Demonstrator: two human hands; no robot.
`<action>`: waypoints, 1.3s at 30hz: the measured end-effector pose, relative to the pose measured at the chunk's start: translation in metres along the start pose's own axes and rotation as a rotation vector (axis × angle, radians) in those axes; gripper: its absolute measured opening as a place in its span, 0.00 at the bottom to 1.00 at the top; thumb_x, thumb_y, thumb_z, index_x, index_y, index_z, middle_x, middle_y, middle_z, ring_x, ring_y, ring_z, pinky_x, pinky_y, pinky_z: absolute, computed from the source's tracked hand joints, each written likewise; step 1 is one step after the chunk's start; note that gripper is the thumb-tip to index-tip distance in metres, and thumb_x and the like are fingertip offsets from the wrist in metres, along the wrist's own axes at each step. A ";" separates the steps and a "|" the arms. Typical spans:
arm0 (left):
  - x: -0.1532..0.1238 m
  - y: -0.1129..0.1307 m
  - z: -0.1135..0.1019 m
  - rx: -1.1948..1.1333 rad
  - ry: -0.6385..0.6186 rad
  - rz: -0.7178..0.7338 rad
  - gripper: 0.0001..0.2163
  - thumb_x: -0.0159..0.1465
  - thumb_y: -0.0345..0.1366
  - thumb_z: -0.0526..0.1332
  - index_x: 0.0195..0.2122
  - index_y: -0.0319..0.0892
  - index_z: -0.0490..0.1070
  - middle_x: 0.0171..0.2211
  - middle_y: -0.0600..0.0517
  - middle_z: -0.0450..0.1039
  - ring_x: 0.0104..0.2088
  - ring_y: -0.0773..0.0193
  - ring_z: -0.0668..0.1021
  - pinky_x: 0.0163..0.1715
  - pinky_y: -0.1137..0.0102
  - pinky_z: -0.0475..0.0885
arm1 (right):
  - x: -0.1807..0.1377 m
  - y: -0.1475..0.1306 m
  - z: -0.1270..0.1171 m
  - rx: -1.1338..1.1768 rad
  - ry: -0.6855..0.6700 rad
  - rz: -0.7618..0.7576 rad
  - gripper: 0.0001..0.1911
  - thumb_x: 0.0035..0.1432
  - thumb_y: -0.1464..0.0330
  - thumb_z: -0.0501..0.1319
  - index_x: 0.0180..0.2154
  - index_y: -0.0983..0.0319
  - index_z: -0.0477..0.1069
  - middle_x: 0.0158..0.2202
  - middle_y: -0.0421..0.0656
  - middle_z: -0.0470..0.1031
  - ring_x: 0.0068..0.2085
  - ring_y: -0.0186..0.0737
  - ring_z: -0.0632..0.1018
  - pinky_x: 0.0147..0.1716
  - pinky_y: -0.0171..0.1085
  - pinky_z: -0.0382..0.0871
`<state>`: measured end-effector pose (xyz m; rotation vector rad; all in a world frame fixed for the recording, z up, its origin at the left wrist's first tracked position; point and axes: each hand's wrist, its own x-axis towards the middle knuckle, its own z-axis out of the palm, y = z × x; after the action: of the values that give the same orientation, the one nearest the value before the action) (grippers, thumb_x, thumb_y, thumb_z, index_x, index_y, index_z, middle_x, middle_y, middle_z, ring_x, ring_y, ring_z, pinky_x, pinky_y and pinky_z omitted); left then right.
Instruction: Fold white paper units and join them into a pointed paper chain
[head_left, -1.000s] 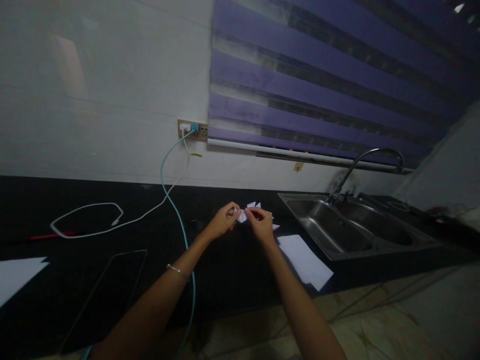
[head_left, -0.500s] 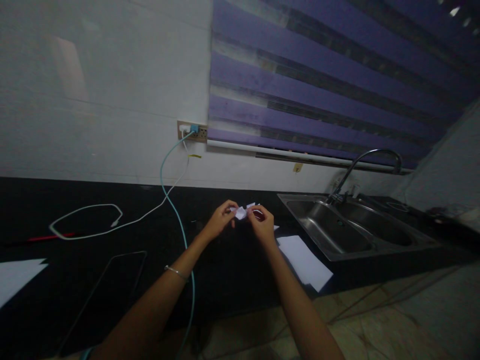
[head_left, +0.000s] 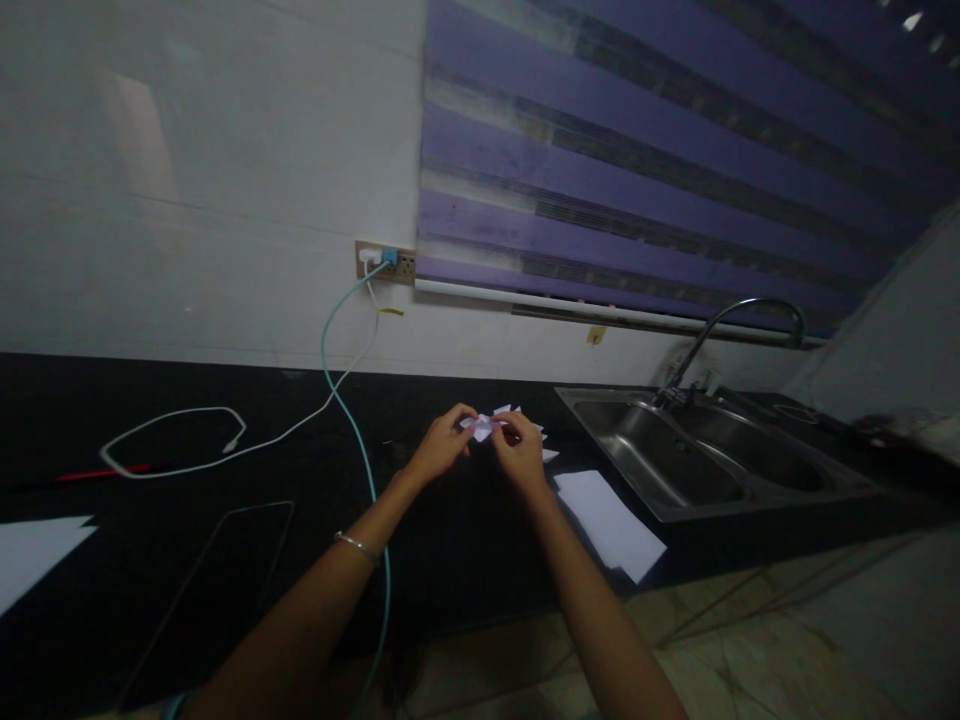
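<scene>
Pinched between left hand (head_left: 442, 445) and right hand (head_left: 520, 450): a small folded white paper (head_left: 480, 427), held just above the black bench (head_left: 465, 540). Both hands closed on it, fingertips gripping from either side, knuckles almost touching. Too small and dim to tell the paper's folds. On the left wrist, a thin bracelet (head_left: 356, 545).

Just behind the hands, lying on the bench, a few white scraps (head_left: 504, 409). Near the right hand, toward the bench edge, white sheets (head_left: 611, 520) stacked flat and overhanging the edge a little. Farther right of those, a steel sink (head_left: 675, 450) with a curved tap (head_left: 739, 320).

Left of the left hand, a green cable (head_left: 352, 420) running down from a wall socket (head_left: 385, 262), passing under the left forearm and off the bench. Well left, a white cable (head_left: 172, 440) looped on the bench, a red pen (head_left: 97, 472) beside it. Nearer the body on that side, a dark flat slab (head_left: 217, 570), and at the far left edge another white sheet (head_left: 37, 555).
</scene>
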<state>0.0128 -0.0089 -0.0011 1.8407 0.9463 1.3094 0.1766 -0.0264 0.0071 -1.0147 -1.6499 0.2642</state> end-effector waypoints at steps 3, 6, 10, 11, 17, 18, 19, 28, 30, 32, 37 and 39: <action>0.001 -0.003 0.001 -0.040 0.026 -0.033 0.09 0.60 0.41 0.58 0.39 0.42 0.66 0.25 0.56 0.70 0.19 0.70 0.73 0.21 0.76 0.65 | 0.000 0.001 0.002 0.011 0.007 0.029 0.07 0.55 0.67 0.57 0.35 0.61 0.73 0.37 0.45 0.74 0.36 0.40 0.75 0.31 0.35 0.71; 0.002 -0.007 0.002 -0.076 0.066 -0.060 0.07 0.59 0.39 0.58 0.36 0.42 0.64 0.24 0.58 0.69 0.18 0.71 0.72 0.21 0.77 0.65 | -0.001 0.003 0.005 0.030 0.011 0.071 0.07 0.55 0.66 0.57 0.35 0.61 0.72 0.35 0.44 0.74 0.34 0.39 0.75 0.30 0.34 0.71; 0.002 -0.007 0.002 -0.061 0.075 -0.064 0.05 0.57 0.35 0.59 0.32 0.42 0.63 0.25 0.58 0.68 0.18 0.71 0.72 0.20 0.78 0.63 | -0.001 0.009 0.006 0.025 0.008 0.073 0.07 0.55 0.68 0.57 0.35 0.61 0.72 0.35 0.44 0.74 0.35 0.40 0.75 0.32 0.36 0.71; 0.001 -0.007 0.002 -0.058 0.060 -0.059 0.05 0.57 0.35 0.59 0.31 0.42 0.63 0.24 0.58 0.68 0.19 0.71 0.72 0.20 0.78 0.64 | -0.001 0.010 0.005 0.020 0.010 0.056 0.07 0.55 0.69 0.57 0.34 0.61 0.73 0.35 0.44 0.74 0.36 0.40 0.75 0.34 0.36 0.71; 0.002 -0.005 -0.005 -0.069 -0.054 0.007 0.08 0.60 0.40 0.58 0.34 0.40 0.70 0.27 0.56 0.70 0.20 0.71 0.72 0.23 0.76 0.66 | 0.002 0.007 -0.001 0.007 -0.045 -0.056 0.10 0.57 0.70 0.56 0.36 0.60 0.76 0.38 0.45 0.73 0.40 0.40 0.74 0.40 0.38 0.69; 0.002 -0.006 -0.006 -0.063 -0.057 0.003 0.09 0.60 0.41 0.58 0.35 0.40 0.71 0.27 0.55 0.71 0.20 0.71 0.71 0.24 0.75 0.66 | 0.002 0.006 -0.002 0.011 -0.071 -0.067 0.09 0.57 0.70 0.56 0.37 0.60 0.76 0.38 0.45 0.73 0.40 0.40 0.74 0.40 0.38 0.68; 0.002 -0.006 -0.007 -0.066 -0.063 -0.003 0.10 0.60 0.41 0.58 0.35 0.40 0.72 0.27 0.54 0.71 0.20 0.71 0.72 0.24 0.75 0.66 | 0.002 0.005 -0.002 0.016 -0.100 -0.078 0.09 0.57 0.68 0.58 0.37 0.60 0.75 0.38 0.45 0.73 0.40 0.40 0.74 0.40 0.38 0.68; -0.004 -0.006 -0.015 -0.196 -0.231 -0.045 0.15 0.52 0.38 0.67 0.39 0.39 0.70 0.35 0.49 0.75 0.34 0.62 0.77 0.34 0.70 0.71 | 0.002 0.002 -0.012 0.061 -0.240 -0.101 0.13 0.51 0.65 0.65 0.41 0.60 0.73 0.40 0.46 0.74 0.41 0.42 0.74 0.40 0.40 0.68; -0.004 -0.005 -0.015 -0.160 -0.236 -0.034 0.12 0.53 0.39 0.66 0.35 0.38 0.72 0.35 0.49 0.75 0.35 0.62 0.77 0.35 0.70 0.71 | 0.003 0.001 -0.015 0.089 -0.256 -0.136 0.11 0.52 0.66 0.65 0.39 0.60 0.74 0.40 0.46 0.74 0.43 0.42 0.74 0.43 0.41 0.68; -0.004 -0.005 -0.015 -0.143 -0.220 -0.039 0.11 0.54 0.40 0.66 0.33 0.38 0.72 0.33 0.50 0.75 0.34 0.63 0.77 0.34 0.70 0.71 | 0.003 0.000 -0.018 0.114 -0.266 -0.152 0.10 0.53 0.66 0.64 0.39 0.59 0.75 0.41 0.46 0.74 0.45 0.42 0.73 0.45 0.41 0.67; -0.002 -0.007 -0.016 -0.186 -0.236 -0.083 0.13 0.53 0.41 0.67 0.32 0.37 0.71 0.28 0.51 0.74 0.25 0.67 0.75 0.27 0.73 0.69 | 0.003 0.005 -0.021 0.141 -0.304 -0.128 0.11 0.48 0.65 0.68 0.35 0.60 0.75 0.44 0.47 0.73 0.47 0.43 0.73 0.44 0.41 0.68; -0.002 -0.007 -0.018 -0.192 -0.227 -0.089 0.13 0.54 0.42 0.66 0.31 0.37 0.70 0.25 0.52 0.73 0.23 0.69 0.75 0.25 0.74 0.68 | 0.003 0.008 -0.021 0.130 -0.341 -0.119 0.09 0.47 0.66 0.68 0.33 0.61 0.75 0.42 0.46 0.74 0.44 0.42 0.74 0.43 0.41 0.68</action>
<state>-0.0063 -0.0049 -0.0028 1.7353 0.7464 1.0715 0.1988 -0.0265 0.0118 -0.8002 -1.9650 0.4793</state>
